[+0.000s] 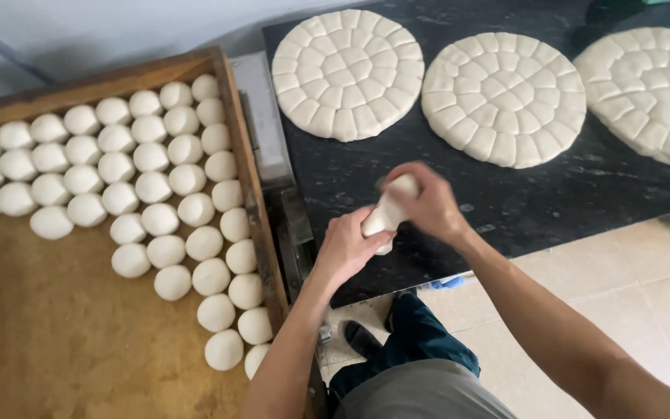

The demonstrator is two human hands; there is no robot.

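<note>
Both my hands work one piece of white dough point(387, 214) above the front edge of a black stone counter point(552, 194). My left hand point(345, 250) grips its lower end from below. My right hand point(426, 200) closes over its upper end. Three round scored dough discs lie on the counter: one at the back left point(347, 71), one in the middle point(504, 98), and one at the right edge point(653, 91).
A wooden tray point(56, 326) to my left holds several rows of round dough balls point(160, 219), packed along its far side and right side. A metal strip point(261, 116) runs between tray and counter. Beige floor tiles point(645, 287) and my foot point(362, 340) show below.
</note>
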